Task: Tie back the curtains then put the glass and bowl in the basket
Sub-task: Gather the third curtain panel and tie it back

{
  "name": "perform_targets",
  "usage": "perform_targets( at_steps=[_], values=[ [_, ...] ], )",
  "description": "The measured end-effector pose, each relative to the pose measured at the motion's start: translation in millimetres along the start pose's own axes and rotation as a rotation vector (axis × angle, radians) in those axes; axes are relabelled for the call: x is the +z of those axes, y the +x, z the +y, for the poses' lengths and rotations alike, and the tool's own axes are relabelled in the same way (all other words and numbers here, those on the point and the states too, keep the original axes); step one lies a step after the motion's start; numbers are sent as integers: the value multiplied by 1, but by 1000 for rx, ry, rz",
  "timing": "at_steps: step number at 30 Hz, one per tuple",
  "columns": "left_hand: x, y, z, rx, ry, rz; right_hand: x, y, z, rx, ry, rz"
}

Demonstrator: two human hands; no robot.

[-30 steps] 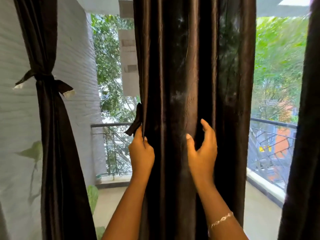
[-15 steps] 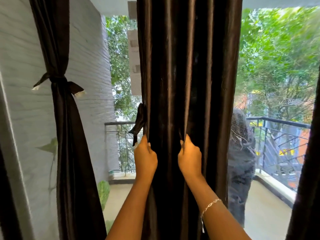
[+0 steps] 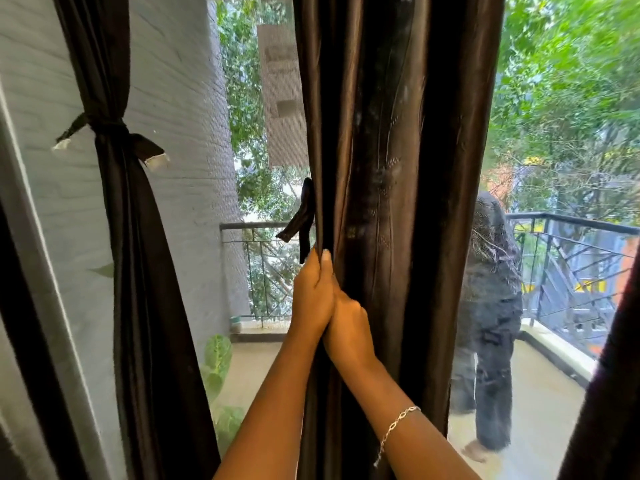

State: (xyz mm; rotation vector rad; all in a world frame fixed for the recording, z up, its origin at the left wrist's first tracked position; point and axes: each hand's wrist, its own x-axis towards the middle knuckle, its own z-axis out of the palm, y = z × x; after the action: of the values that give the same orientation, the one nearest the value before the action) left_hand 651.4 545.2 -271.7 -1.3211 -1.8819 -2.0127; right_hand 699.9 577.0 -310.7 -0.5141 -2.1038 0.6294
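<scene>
curtain-tying step in hand. left hand (image 3: 313, 299) and right hand (image 3: 348, 329) touching, fingers closed pinching folds of the middle curtain (image 3: 398, 168). tie strap (image 3: 302, 216) dangles at 11 o'clock of the hands (left curtain (image 3: 138, 271) already tied). next, likely: wrap strap round the bunch. glass, bowl, basket unseen.

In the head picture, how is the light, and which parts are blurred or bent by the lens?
Head view: strong daylight from outside backlights the scene, so the middle curtain reads dark with only a thin sheen on its folds; the trees at upper right are overbright and smeared; the tied curtain and the frame at the left edge lean with wide-angle distortion; both hands, left hand and right hand, stay fairly sharp.
</scene>
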Motion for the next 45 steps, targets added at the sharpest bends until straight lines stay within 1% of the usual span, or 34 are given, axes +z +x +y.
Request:
perform_targets(
  at_steps=[3,5,6,7,8,10,11,12,13,16,19,20,21,23,25,27,30,36,40,43,45],
  values=[
    [4,-3,-2,33,40,-29,-5,-1,3,43,-22,-84],
    [6,1,-6,35,103,25,-12,1,6,27,-22,-170],
    [5,3,-8,28,127,53,-16,-1,6,-14,-9,-178],
    [4,5,-11,28,145,72,-23,-2,5,-76,11,-125],
    [3,7,-15,34,157,79,-30,-4,5,-148,46,-2],
    [1,7,-17,46,177,82,-45,-4,5,-243,114,332],
    [0,7,-17,46,188,82,-51,0,8,-251,121,464],
    [0,6,-17,45,190,81,-57,5,12,-227,119,536],
    [1,6,-16,44,184,77,-62,12,18,-178,132,548],
    [1,7,-14,26,170,60,-73,33,34,37,176,417],
    [0,8,-17,10,173,51,-69,42,45,151,287,269],
    [-1,8,-17,12,176,52,-65,42,47,183,286,229],
    [-2,9,-18,12,180,54,-61,42,49,217,240,205],
    [-2,11,-20,8,191,55,-53,40,50,270,74,214],
    [-1,12,-22,13,192,52,-44,33,48,250,-27,241],
    [1,12,-22,20,171,52,-35,25,41,178,-69,252],
    [5,10,-21,20,153,43,-22,16,35,104,-138,205],
    [13,8,-27,44,158,26,-3,0,30,96,-126,76],
    [19,5,-26,54,137,-11,2,-2,25,84,-130,39],
    [20,3,-26,22,49,-40,2,-3,24,89,-150,29],
    [21,-1,-24,8,7,-94,0,-6,25,76,-131,40]
  ],
)
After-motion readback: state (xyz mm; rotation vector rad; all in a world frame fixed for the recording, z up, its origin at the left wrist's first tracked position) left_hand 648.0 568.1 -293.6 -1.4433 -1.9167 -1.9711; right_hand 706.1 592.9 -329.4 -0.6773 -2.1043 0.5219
